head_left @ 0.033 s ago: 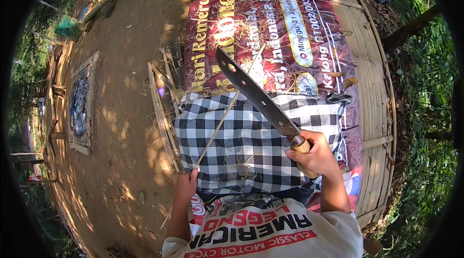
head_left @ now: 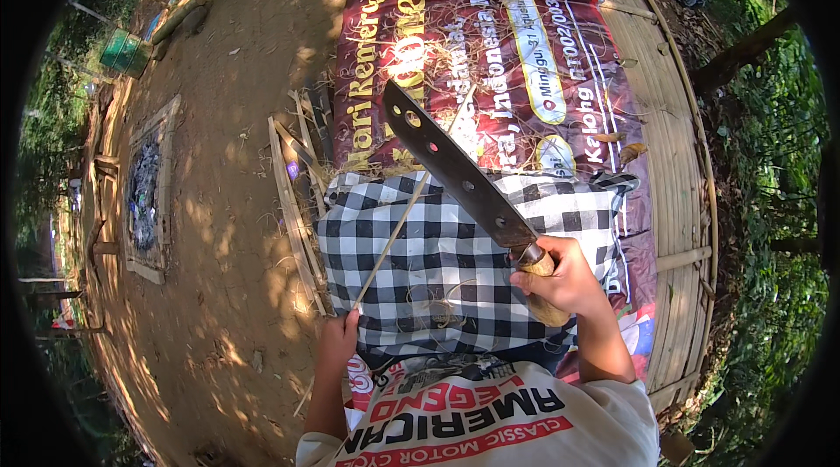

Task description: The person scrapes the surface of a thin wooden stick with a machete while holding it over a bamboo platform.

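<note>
My right hand [head_left: 567, 276] is closed round the wooden handle of a machete [head_left: 464, 183]. Its broad dark blade has a row of holes and points up and to the left. My left hand [head_left: 337, 338] grips a thin pale bamboo strip [head_left: 391, 245] near its lower end. The strip slants up to the right and passes behind the blade, its far end showing beyond it. Beneath both lies a black-and-white checked cloth [head_left: 376, 279] over my lap, with a few shavings on it. I cannot tell whether blade and strip touch.
A dark red printed banner [head_left: 612, 117] with curly shavings covers a bamboo platform [head_left: 678, 196]. Split bamboo pieces [head_left: 293, 205] lie along its left side. Farther left are a framed ash pit [head_left: 144, 191] on bare ground and a green container [head_left: 124, 52]. Plants grow at the right.
The machete has shifted slightly to the left, and its blade's face is turned a little more into view. My left hand and the bamboo strip stay nearly where they were.
</note>
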Demonstrator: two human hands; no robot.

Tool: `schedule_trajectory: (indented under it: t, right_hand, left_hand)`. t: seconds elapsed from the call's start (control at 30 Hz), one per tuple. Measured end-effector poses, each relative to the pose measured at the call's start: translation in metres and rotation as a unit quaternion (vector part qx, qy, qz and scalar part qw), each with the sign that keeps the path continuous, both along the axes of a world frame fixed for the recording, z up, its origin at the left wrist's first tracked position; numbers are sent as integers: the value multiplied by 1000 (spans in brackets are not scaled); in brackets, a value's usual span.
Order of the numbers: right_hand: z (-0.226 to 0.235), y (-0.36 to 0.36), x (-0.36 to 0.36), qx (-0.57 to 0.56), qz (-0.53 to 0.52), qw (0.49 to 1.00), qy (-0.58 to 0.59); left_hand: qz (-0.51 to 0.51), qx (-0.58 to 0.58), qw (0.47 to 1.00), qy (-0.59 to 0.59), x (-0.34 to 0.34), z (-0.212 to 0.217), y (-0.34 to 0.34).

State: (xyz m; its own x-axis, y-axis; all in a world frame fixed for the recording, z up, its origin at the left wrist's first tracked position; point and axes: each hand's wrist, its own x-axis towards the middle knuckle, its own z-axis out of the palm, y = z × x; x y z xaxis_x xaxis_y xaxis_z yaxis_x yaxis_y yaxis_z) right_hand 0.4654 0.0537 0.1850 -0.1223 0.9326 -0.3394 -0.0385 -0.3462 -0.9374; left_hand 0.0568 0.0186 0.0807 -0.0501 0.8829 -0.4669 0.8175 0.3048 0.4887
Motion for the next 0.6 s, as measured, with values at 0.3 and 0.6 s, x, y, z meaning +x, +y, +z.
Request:
schedule_trajectory:
  t: [0.3, 0.6]
  right_hand:
    - [-24, 70, -35, -31, -76, 996, 38]
    - [-16, 62, -71, 110, 113, 888, -432]
  left_hand:
    - [-3, 35, 999, -14, -25, -33, -9]
    - [-26, 37, 997, 57, -17, -25, -6]
